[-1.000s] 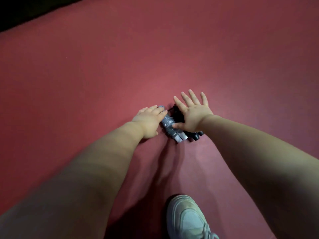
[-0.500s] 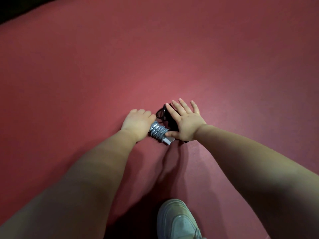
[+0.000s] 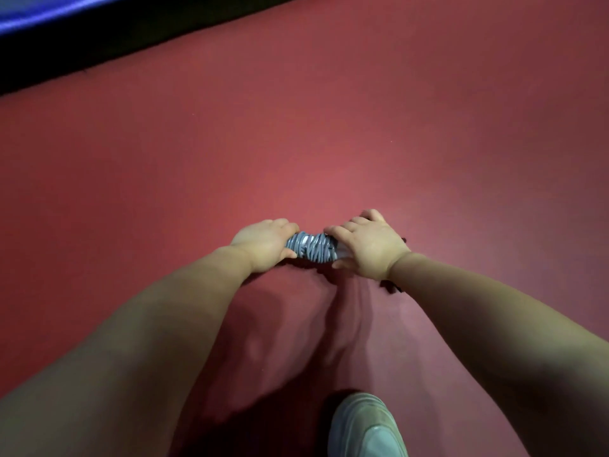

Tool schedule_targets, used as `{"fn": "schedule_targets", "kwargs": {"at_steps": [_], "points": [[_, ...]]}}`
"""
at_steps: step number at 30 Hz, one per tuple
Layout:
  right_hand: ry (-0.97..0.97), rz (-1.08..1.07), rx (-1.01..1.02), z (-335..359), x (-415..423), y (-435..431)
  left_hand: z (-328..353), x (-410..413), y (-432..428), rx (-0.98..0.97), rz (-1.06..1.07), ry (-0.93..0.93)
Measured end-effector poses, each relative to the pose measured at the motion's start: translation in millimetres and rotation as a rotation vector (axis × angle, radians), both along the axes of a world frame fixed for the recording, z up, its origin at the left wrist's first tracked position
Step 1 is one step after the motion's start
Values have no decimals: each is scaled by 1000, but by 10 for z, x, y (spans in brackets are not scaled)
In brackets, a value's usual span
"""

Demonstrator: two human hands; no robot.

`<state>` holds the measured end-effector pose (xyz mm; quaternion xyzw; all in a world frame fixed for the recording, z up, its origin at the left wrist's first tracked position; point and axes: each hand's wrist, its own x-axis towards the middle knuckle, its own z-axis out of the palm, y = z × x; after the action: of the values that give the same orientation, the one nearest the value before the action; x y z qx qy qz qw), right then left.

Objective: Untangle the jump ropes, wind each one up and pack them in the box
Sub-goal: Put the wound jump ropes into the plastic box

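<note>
A wound grey jump rope lies crosswise just above the red floor, its cord coiled round whitish handles. My left hand grips its left end with curled fingers. My right hand curls over its right end, thumb underneath. A black jump rope is almost wholly hidden beneath my right hand and wrist; only small dark bits show. No box is in view.
Red floor spreads all around. A black strip with a blue band behind it runs along the far left edge. My pale sneaker stands at the bottom, right of centre.
My right hand, spread flat over the black rope before, has curled onto the grey bundle's right end. The bundle has turned from slanted to crosswise between both hands. The black rope has dropped out of sight.
</note>
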<state>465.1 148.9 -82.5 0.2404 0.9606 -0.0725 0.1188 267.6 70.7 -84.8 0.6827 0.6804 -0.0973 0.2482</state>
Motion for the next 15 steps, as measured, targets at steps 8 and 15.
{"fn": "schedule_targets", "kwargs": {"at_steps": [8,15], "points": [[124,184,-34,433,-1238,-311,627,-1093,-724,54,195,57],[260,372,-63,814,-2614,-1106,1211,-2230,-1990,150,313,132]]}}
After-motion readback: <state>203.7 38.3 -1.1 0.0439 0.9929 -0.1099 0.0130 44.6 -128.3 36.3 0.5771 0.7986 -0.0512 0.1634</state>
